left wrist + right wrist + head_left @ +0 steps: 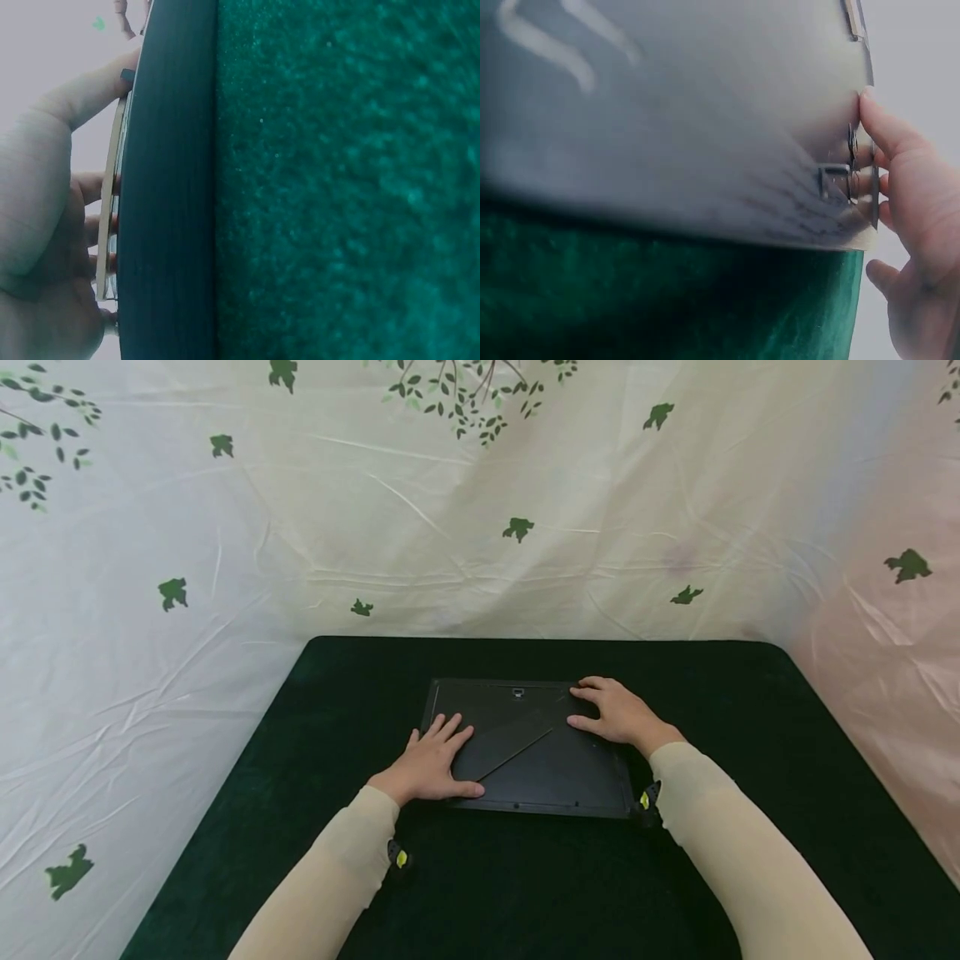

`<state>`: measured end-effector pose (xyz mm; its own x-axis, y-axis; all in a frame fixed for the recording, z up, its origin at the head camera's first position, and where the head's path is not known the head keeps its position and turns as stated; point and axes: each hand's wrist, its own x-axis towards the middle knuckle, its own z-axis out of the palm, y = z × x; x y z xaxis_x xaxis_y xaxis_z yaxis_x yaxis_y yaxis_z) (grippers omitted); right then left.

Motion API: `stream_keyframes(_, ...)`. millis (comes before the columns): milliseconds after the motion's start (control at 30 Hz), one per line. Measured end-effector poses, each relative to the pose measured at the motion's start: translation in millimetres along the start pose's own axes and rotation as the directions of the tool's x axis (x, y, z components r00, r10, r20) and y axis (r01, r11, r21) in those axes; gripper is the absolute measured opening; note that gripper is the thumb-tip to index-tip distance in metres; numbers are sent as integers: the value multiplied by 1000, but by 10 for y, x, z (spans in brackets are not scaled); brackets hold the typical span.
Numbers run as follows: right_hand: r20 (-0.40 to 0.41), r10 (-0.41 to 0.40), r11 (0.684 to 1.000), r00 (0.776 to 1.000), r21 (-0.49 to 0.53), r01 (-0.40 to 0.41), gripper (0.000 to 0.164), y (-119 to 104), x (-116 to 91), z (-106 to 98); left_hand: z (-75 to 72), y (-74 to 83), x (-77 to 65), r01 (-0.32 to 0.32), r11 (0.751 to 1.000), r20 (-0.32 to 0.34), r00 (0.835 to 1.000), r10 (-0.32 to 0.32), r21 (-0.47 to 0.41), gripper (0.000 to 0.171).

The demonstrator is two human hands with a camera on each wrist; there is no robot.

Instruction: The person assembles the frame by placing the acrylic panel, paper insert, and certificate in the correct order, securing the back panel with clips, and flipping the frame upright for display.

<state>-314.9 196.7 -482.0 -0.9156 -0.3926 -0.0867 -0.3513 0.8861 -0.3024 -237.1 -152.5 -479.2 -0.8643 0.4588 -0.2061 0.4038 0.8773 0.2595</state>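
A black picture frame (540, 760) lies flat, its back side up, with a small metal hanger (518, 692) near its far edge. A thin stand leg (515, 755) shows as a diagonal line across the back; its pale cut edge (110, 202) stands slightly proud of the side rail (169, 187) in the left wrist view. My left hand (429, 766) rests spread on the frame's left part, thumb close to the stand's near end. On the far right corner my right hand (618, 714) rests with loosely bent fingers, near small metal clips (832, 171).
Dark green cloth (360, 693) covers the table under and around the frame. Behind and beside the table hangs a pale curtain (420, 552) printed with leaves. Small dark devices with yellow marks sit at both wrists.
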Motion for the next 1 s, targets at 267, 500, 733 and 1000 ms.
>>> stream_keyframes(267, 8, -1, 995, 1000, 98, 1, 74, 41, -210, 57, -1, 6, 8, 3, 1000, 6, 1000, -3, -13, 103)
stream_keyframes(500, 3, -29, 995, 1000, 101, 29, 67, -82, -624, 83, -22, 16, -13, 6, 1000, 4, 1000, -6, -28, 103)
stream_keyframes(733, -22, -68, 991, 997, 112, 70, 67, -257, -879, 213, -29, 24, -29, 14, 1000, 3, 1000, -14, -27, 102)
stream_keyframes(1000, -68, -51, 992, 996, 115, 59, 64, -299, -926, 319, -17, 21, -35, 8, 999, 0, 1000, -8, -35, 102)
